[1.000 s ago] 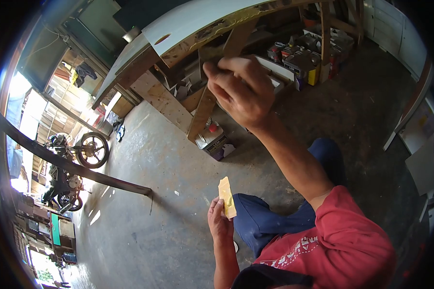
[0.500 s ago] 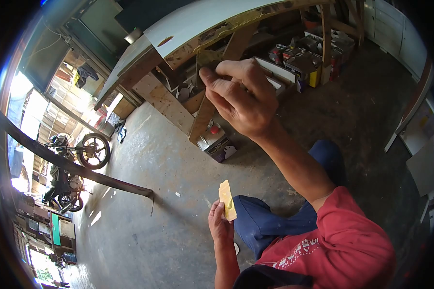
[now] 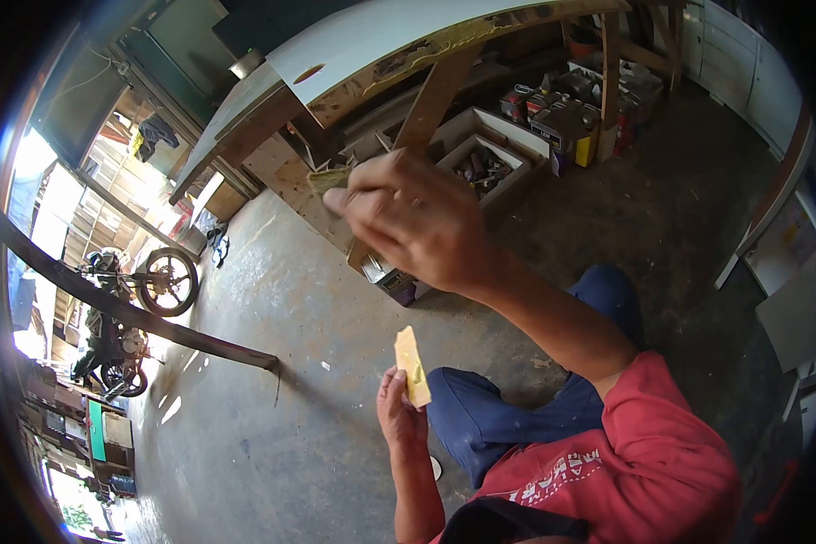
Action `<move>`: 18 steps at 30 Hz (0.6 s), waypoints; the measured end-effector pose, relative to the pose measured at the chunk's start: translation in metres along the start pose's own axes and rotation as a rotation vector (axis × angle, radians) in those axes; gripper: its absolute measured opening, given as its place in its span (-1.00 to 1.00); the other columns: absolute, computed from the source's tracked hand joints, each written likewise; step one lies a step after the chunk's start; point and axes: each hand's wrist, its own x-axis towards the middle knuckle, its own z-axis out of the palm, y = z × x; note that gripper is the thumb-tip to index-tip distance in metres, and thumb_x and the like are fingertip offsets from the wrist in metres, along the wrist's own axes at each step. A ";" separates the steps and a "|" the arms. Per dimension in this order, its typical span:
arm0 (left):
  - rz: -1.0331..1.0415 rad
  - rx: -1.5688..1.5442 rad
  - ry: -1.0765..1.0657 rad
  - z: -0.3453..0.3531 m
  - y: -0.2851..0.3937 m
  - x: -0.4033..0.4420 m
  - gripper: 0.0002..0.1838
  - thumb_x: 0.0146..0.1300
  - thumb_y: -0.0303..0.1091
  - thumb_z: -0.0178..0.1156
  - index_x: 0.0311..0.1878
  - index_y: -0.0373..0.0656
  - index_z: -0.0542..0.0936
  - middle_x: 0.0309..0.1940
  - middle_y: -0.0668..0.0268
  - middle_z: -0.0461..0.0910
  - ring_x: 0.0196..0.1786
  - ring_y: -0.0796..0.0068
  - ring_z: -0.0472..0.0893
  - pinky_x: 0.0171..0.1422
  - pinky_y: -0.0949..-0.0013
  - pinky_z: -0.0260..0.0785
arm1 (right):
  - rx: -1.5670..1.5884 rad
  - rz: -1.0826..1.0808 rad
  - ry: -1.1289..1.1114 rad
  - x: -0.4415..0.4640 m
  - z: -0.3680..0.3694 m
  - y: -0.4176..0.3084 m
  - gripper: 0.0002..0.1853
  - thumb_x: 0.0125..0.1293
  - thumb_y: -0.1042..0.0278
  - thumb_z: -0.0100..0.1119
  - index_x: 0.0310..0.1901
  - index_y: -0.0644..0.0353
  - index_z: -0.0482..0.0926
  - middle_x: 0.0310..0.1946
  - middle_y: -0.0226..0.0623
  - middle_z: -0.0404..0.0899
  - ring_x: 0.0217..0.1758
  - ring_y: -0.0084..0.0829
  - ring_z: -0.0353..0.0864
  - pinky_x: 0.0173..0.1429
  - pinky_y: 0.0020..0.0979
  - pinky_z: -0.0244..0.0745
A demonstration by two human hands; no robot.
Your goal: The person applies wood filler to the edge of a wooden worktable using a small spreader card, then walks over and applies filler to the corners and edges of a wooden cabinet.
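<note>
Two-handed, pinched a yellow strip [image 3: 410, 355] in the left hand [image 3: 399, 415] and a dull flat piece [image 3: 326, 180] in the right hand [image 3: 419, 218], nearer than the worktop [image 3: 363, 59].

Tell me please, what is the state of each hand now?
Left hand: closed, holding a yellow strip.
Right hand: closed, fingers bent; it seems to pinch a thin flat piece, though blur hides the exact grip.

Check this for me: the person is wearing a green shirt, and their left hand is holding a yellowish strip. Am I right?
Not quite: the shirt is red, not green, as the head view shows. The left hand does hold a yellowish strip.
</note>
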 end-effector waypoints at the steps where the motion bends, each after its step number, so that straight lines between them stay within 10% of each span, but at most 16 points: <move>1: 0.046 0.035 0.047 0.006 0.003 0.002 -0.85 0.39 -0.39 0.16 -0.07 -0.25 0.52 -0.37 0.30 0.65 -0.51 0.61 0.61 -0.49 0.59 0.43 | 0.080 0.188 -0.008 0.001 -0.007 -0.001 -0.87 0.20 0.56 0.37 -0.21 0.22 0.68 -0.28 -0.36 0.61 -0.30 -0.51 0.64 -0.30 -0.47 0.56; 7: 0.241 0.063 -0.140 0.058 0.043 0.013 -0.77 0.39 -0.39 0.15 0.02 -0.31 0.51 -0.16 0.29 0.63 -0.18 0.57 0.65 -0.09 0.54 0.52 | 0.687 1.084 -0.067 -0.025 -0.059 -0.033 -0.83 0.23 0.62 0.34 -0.16 0.19 0.71 -0.28 -0.27 0.67 -0.29 -0.58 0.66 -0.34 -0.53 0.55; 9: 0.274 0.023 -0.190 0.079 0.052 0.015 -0.77 0.39 -0.42 0.15 0.02 -0.34 0.50 -0.14 0.24 0.64 -0.14 0.54 0.68 -0.02 0.50 0.55 | 0.274 0.604 -0.310 -0.037 -0.073 -0.038 -0.77 0.16 0.67 0.36 -0.16 0.18 0.71 -0.24 -0.25 0.67 -0.27 -0.53 0.67 -0.31 -0.51 0.59; 18: 0.208 -0.111 -0.363 0.093 0.067 0.012 -0.77 0.42 -0.41 0.13 0.03 -0.35 0.49 -0.18 0.18 0.66 -0.22 0.55 0.71 -0.06 0.49 0.62 | 0.175 0.228 -0.399 -0.077 -0.074 -0.050 -0.67 -0.04 0.64 0.45 -0.17 0.18 0.70 -0.19 -0.32 0.65 -0.17 -0.31 0.69 -0.19 -0.35 0.64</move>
